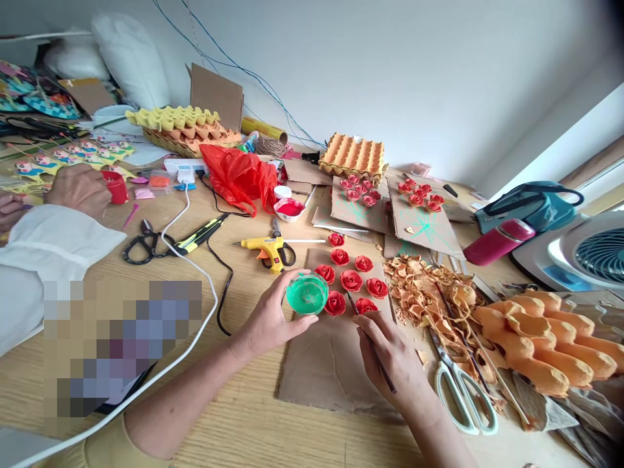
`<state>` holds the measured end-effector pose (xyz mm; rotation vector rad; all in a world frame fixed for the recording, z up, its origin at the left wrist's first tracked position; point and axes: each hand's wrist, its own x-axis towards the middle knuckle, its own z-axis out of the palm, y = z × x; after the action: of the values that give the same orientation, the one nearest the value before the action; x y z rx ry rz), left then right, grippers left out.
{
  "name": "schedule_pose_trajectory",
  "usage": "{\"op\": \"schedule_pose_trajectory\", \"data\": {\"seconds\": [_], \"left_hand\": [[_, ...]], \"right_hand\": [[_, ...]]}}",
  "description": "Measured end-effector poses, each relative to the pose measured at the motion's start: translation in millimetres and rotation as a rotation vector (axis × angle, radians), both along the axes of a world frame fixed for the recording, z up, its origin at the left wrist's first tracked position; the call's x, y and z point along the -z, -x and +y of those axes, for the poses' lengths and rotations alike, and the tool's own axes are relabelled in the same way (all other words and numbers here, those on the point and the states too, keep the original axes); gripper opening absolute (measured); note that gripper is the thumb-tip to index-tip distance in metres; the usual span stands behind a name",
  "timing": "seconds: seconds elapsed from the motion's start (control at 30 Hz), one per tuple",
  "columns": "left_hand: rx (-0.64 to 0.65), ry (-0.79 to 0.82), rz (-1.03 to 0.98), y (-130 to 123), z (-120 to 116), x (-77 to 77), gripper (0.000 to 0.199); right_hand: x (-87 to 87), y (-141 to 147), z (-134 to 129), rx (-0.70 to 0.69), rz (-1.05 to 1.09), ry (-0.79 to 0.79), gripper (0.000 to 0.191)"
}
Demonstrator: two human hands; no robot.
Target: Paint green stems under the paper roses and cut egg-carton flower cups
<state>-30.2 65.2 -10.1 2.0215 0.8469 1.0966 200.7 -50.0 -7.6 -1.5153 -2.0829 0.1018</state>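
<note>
Below the centre of the frame, a cardboard sheet (324, 367) is topped by red roses (351, 281) — brown surface is exposed from them to its front edge. Over its left edge, a small cup (307, 275) of green paint (308, 301) is gripped by the left hand (273, 313); a thin brush (387, 376) is pinched by the right hand's (387, 351) fingers. Red paint (288, 207) is held in a white bowl (291, 218), upper centre.

A plain, pale wall (390, 78) rises at twelve o'clock, brightly lit; toward three, seemingly a window frame (597, 158); wood-grain counter (234, 409) at seven.
</note>
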Motion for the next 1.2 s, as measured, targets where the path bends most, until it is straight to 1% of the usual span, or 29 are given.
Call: {"op": "schedule_pose_trajectory", "data": {"seconds": [0.13,0.3,0.43,0.57,0.63,0.8,1.0,1.2], "left_hand": [[-0.003,-0.005,0.0,0.0,-0.1,-0.4,0.064],[-0.001,-0.009,-0.002,0.4,0.5,-0.1,0.065],[-0.004,-0.013,-0.002,0.4,0.8,0.2,0.065],[-0.009,-0.026,-0.006,0.4,1.3,1.0,0.065],[-0.005,-0.021,-0.002,0.6,1.7,1.8,0.066],[0.008,-0.003,0.007,1.0,2.7,2.8,0.067],[0.022,-0.003,-0.006,-0.2,1.6,-1.3,0.064],[0.029,-0.025,0.024,-1.2,-1.0,-5.9,0.062]], "right_hand": [[-3.1,1.4,0.0,-0.014,-0.003,-0.016,0.032],[-4.2,2.0,-3.2,0.004,0.015,0.01,0.027],[-9.0,4.2,-7.5,0.012,-0.01,-0.01,0.024],[-18.3,8.1,-11.9,-0.022,-0.007,-0.061,0.02],[-23.8,10.4,-15.3,-0.021,-0.01,-0.058,0.019],[-38.1,14.7,-29.5,-0.043,0.05,-0.02,0.016],[-56.9,18.2,-49.0,-0.085,0.118,0.055,0.016],[-68.5,20.0,-61.7,-0.091,0.137,0.143,0.016]]}}
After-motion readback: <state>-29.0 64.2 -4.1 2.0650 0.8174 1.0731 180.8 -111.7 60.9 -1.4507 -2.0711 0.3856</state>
